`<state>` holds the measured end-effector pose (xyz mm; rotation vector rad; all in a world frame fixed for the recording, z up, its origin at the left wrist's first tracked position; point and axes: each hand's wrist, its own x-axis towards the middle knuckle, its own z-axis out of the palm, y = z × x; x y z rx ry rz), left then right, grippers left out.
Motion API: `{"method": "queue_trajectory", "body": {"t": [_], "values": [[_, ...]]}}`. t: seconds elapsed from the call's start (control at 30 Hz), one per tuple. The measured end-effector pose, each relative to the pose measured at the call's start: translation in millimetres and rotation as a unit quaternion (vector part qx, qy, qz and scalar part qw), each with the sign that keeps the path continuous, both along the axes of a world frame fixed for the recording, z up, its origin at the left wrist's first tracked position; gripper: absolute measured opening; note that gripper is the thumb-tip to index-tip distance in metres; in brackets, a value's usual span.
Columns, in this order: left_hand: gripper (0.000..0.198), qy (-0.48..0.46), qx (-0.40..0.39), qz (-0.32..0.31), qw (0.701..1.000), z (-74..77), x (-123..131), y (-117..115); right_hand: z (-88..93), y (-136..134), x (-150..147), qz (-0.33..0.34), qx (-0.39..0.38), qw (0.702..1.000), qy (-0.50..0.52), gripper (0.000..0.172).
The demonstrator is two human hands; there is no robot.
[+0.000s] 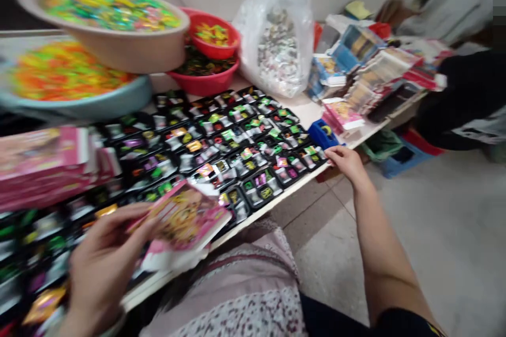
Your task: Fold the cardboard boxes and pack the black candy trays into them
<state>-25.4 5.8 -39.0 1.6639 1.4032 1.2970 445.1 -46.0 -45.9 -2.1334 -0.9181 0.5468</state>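
Observation:
My left hand (105, 255) is closed on a pink printed carton (185, 218), thumb on the near side. White flaps stick out at the carton's ends. At the table's front edge, the fingers of my right hand (348, 163) are pinched together against the near end of a blue tape dispenser (322, 134). Whatever lies between those fingertips is too small to make out. Rows of black trays (261, 189) filled with small wrapped sweets spread across the table between and beyond my hands.
Pink cartons (39, 168) are stacked at the left. Behind the trays stand a beige basin (130, 47), a blue basin (90, 108), red bowls (209, 81) and a clear plastic bag (249, 37) of wrapped pieces. Boxes (359, 45) crowd the right end, near a person in dark clothing (470, 100).

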Motion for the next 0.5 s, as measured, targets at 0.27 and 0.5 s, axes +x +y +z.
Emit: {"method": "queue_trajectory", "body": {"t": [0.27,0.5], "values": [[0.053,0.202,0.213,-0.161,0.942,24.1,20,-7,41.2,26,-246,0.377,0.134,0.827,0.394,0.037],[0.043,0.269,0.238,-0.153,0.921,26.4,-4,-16,29.1,56,-296,0.414,0.137,0.868,0.237,0.055]]}}
